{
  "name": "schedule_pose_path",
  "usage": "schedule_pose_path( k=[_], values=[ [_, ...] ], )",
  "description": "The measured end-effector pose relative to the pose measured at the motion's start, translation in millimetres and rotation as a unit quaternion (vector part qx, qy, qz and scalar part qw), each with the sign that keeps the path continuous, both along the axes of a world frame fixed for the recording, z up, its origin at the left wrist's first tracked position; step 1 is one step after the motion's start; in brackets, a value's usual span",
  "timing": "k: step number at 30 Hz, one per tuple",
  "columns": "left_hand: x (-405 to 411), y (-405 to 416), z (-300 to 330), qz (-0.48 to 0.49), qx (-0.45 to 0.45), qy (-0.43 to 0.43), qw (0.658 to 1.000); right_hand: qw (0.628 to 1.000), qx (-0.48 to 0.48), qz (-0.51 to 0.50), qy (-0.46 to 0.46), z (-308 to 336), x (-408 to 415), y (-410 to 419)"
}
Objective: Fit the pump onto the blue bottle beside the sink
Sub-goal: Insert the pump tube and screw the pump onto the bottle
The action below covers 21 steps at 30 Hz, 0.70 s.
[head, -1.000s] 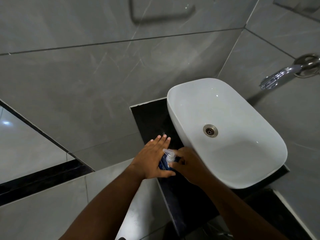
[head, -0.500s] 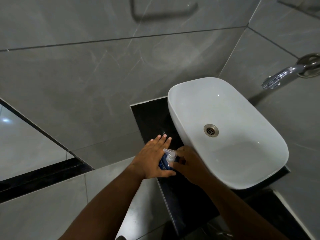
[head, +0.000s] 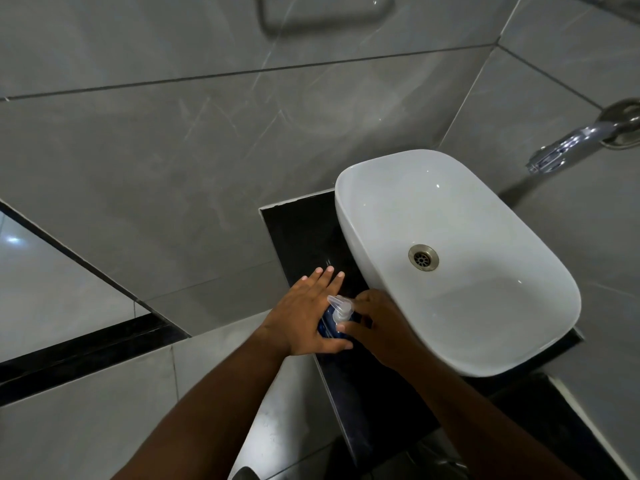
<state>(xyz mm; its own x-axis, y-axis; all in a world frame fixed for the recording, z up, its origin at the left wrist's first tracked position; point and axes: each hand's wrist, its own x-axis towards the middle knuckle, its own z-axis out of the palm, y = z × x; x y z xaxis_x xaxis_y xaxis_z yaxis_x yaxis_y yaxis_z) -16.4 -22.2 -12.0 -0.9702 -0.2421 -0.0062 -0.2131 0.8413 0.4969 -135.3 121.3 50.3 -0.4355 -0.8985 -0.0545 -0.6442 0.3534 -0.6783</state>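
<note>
The blue bottle (head: 327, 328) stands upright on the narrow black counter (head: 298, 230) between the two hands, its long axis rising toward the camera, with the white sink (head: 349, 216) wall close beyond the right hand (head: 377, 327) and the counter's outer edge just under the left hand (head: 304, 317). The left hand lies flat against the bottle's side, fingers straight and pressed together pointing up the counter, thumb hooked under the near side, while the right hand is curled, fingertips pinching the clear pump (head: 341, 308) at its collar on the bottle's neck. The pump's spout points away from the right hand, toward the left fingers; bare counter lies open ahead of the left fingertips.
</note>
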Motion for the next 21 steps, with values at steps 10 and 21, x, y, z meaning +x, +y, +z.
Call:
schedule_pose_path(
  k=[10, 21],
  values=[
    [0.5, -1.9, -1.7, -0.003, 0.009, 0.007, 1.000, 1.000, 0.005, 0.010, -0.002, 1.3, 1.3, -3.4],
    [-0.9, -2.7, -1.3, -0.003, 0.015, 0.016, 1.000, 0.999, 0.005, 0.025, -0.041, 5.5, -0.3, -4.1]
  ],
)
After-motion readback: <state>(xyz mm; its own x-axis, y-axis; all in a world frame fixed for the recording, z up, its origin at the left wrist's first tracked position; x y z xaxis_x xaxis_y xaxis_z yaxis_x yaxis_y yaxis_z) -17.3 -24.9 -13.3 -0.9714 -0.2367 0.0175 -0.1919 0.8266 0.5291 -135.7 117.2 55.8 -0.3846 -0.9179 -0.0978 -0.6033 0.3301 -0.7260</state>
